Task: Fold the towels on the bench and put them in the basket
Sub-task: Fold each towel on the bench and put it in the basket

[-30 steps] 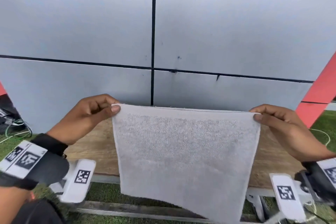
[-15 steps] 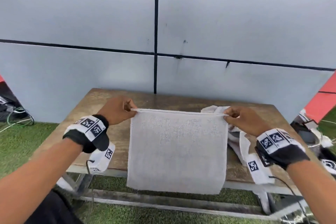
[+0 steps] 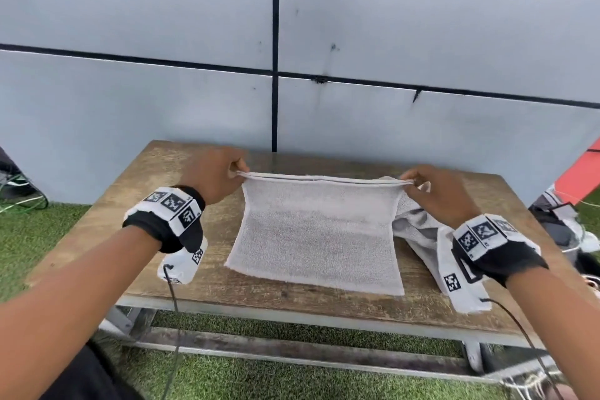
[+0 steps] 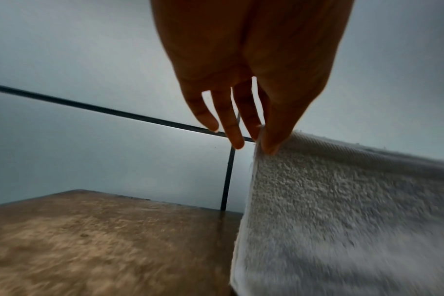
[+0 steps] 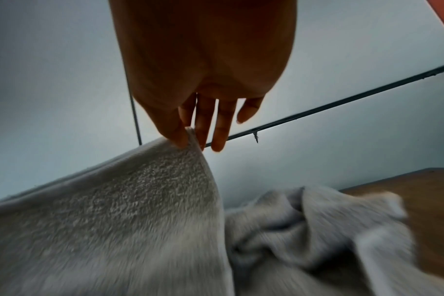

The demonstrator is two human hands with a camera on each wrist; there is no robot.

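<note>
A white towel (image 3: 318, 230) is stretched between my two hands over the wooden bench (image 3: 162, 172); its lower part lies flat on the bench top. My left hand (image 3: 237, 172) pinches the towel's upper left corner (image 4: 262, 144) between thumb and forefinger. My right hand (image 3: 410, 182) pinches the upper right corner (image 5: 190, 138) the same way. Both upper edges look doubled. A crumpled white towel (image 3: 418, 230) lies on the bench under my right wrist, also the crumpled towel (image 5: 317, 224) in the right wrist view. No basket is in view.
A grey panelled wall (image 3: 422, 26) stands right behind the bench. Green turf (image 3: 39, 230) surrounds it. Cables (image 3: 19, 201) lie at the far left, and dark gear (image 3: 565, 227) sits at the right beside a red beam (image 3: 581, 175).
Both hands have moved forward and down with the towel. It hung free in front of the bench; now its lower half lies on the bench top. The head view tilted down.
</note>
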